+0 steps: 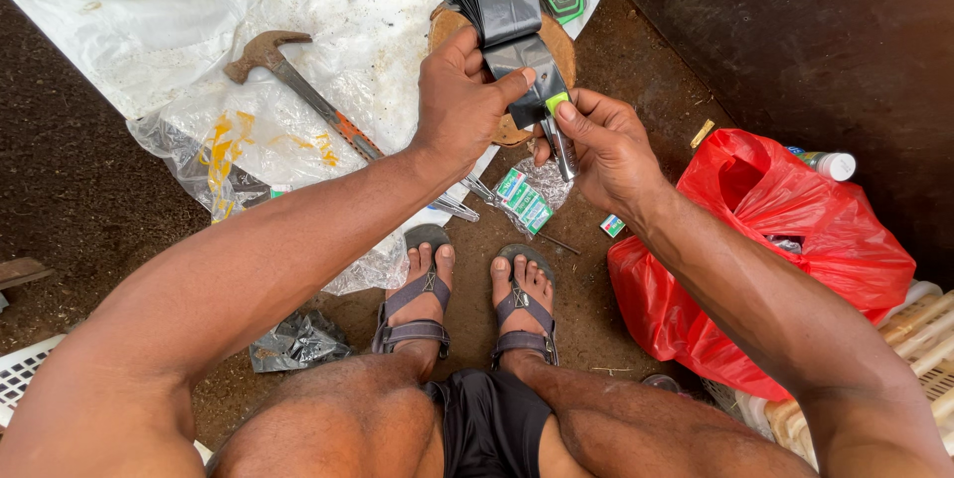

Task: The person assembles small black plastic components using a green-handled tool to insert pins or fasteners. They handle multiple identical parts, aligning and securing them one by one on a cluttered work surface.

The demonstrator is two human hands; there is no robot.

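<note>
Bare brown dirt (89, 200) makes up the ground, with a sheet of white plastic (149, 31) spread over its upper left part. Both hands meet above a round wooden block (558, 49) near the top centre. The left hand (459, 100) is closed around a stack of black plastic bags (505, 1), thumb pressed on the front; the stack's long axis runs up and away from the person, its fanned end pointing toward the top edge. The right hand (606, 145) pinches a small stapler (555, 125) with a green top at the stack's lower end, its metal body pointing down toward the feet (467, 299) in sandals.

A hammer (298, 85) lies diagonally on the white sheet, head at upper left. Small green-and-white boxes (524, 200) sit on a clear wrapper just below the hands, and one more (612, 226) lies apart on the dirt. A red plastic bag (765, 239) crowds the right side, touching a pale crate (924, 339); a white-capped bottle (825, 164) shows behind it. Open dirt lies left of the feet, beside a crumpled grey wrapper (298, 341).
</note>
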